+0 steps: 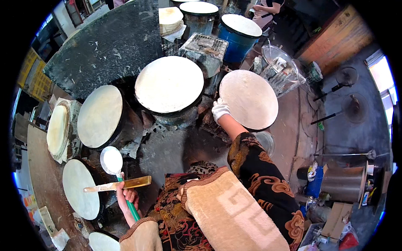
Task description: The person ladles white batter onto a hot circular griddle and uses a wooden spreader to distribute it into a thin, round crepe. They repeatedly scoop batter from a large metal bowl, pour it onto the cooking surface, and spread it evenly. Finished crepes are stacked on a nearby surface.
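My left hand (130, 198) is closed around the green handle of a ladle (112, 160), its bowl white with batter. The same hand holds a flat wooden scraper (136, 182), which crosses the ladle's handle and has a pale, coated end. My right hand (220, 110), in a white glove, is at the left edge of a thin round pancake (249, 98) covering a griddle. Its fingers are bent together at that rim; the exact grip is partly hidden. Another white pancake (169, 85) covers the middle griddle.
More covered griddles (99, 116) curve round my left side. A stack of pancakes (57, 129) stands beyond them at far left, another stack (170, 20) at the back. A dark upright panel (106, 48) rises behind. A co-worker (268, 10) stands at the back right.
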Motion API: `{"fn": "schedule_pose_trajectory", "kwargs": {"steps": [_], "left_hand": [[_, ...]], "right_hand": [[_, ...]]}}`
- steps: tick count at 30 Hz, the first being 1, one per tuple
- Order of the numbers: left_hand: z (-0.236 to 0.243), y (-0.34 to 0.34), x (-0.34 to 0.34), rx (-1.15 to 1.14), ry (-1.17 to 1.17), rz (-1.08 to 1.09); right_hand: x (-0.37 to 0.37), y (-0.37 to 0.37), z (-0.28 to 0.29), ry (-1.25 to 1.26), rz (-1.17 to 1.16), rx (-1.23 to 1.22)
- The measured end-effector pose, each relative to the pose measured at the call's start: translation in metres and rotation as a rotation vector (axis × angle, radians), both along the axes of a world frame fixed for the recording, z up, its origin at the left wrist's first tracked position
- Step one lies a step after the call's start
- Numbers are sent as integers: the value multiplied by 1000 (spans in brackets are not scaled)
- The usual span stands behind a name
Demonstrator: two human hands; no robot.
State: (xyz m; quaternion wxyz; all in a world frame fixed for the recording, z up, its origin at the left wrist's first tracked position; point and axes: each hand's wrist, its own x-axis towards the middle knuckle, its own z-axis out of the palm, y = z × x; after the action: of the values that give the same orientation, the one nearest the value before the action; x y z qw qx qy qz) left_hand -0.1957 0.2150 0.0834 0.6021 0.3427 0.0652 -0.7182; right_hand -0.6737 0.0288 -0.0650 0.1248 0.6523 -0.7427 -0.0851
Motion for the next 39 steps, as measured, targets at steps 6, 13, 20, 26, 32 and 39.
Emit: {"fn": "schedule_pose_trajectory", "kwargs": {"steps": [6, 13, 20, 26, 32, 39], "left_hand": [[-5, 19, 19, -9, -45, 42], [-13, 23, 19, 64, -57, 84], [1, 23, 4, 105, -76, 134], [13, 18, -10, 121, -98, 148], [15, 28, -13, 157, -137, 234], [14, 36, -22, 164, -181, 322]], "right_hand": [[26, 16, 54, -68, 76, 346], [-26, 130, 13, -259, -350, 172], [-43, 174, -6, -450, -525, 295], [35, 78, 1, -811, 37, -57], [92, -17, 60, -483, 425, -116], [92, -63, 59, -236, 697, 84]]}}
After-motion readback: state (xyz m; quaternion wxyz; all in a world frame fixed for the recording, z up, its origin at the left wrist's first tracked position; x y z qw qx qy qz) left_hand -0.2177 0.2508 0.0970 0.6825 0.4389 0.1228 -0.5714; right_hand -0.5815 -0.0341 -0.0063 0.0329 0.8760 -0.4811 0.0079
